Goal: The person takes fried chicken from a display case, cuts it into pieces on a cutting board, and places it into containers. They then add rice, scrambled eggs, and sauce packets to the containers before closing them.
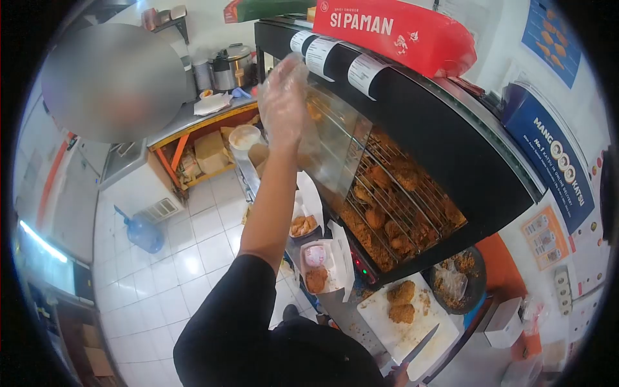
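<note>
White floor tiles [193, 251] fill the lower left of my view, with a blue water jug [143, 233] standing on them at about 9 o'clock from my raised arm. At 3 o'clock from that arm sits the big black display warmer [445, 148], its wire racks [393, 200] loaded with fried chicken pieces, and a red box [400, 29] lies on its top. My left hand [282, 103], in a clear plastic glove, is up against the warmer's glass door [332, 145], fingers [287, 77] spread flat and gripping nothing. Below, at 5 o'clock, a white cutting board [412, 322] on the worktop carries two fried pieces [401, 302]. My right hand [400, 376] barely shows at the bottom edge, closed around the knife [419, 348], whose blade lies on the board.
</note>
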A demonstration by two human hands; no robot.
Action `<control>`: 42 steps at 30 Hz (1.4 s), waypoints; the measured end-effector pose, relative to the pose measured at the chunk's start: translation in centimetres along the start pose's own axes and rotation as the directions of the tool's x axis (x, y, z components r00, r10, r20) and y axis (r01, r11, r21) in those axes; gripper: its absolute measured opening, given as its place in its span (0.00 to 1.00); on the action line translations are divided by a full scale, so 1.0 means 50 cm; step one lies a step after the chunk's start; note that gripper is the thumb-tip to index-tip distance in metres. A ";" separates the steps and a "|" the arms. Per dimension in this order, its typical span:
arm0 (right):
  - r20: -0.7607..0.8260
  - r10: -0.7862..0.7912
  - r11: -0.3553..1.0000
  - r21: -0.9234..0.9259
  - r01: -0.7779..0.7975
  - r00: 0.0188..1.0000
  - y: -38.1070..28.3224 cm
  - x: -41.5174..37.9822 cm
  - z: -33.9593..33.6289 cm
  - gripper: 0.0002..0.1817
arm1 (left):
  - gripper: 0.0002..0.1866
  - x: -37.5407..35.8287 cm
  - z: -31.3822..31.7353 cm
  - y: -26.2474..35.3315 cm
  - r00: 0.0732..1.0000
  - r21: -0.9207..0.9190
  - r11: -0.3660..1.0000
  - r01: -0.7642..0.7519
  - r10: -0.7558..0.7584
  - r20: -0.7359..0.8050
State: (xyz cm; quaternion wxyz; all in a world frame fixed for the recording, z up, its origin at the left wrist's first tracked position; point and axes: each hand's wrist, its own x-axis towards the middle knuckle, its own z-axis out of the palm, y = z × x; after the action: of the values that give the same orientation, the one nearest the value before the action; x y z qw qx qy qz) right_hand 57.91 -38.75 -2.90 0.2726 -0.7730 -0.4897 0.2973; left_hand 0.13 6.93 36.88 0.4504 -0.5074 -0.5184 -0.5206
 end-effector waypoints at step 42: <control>0.014 0.638 0.691 0.432 -0.580 0.770 -0.088 0.042 0.030 0.36 | 0.15 0.087 0.133 -0.189 0.980 -0.036 0.992 -0.120 0.124 0.153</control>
State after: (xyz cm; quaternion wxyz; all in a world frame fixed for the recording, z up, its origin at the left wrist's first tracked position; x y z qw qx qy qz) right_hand 54.92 -35.00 -1.16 0.3476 -0.8343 -0.1110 0.4133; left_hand -9.22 14.33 40.08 0.4331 -0.5831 -0.5127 -0.4578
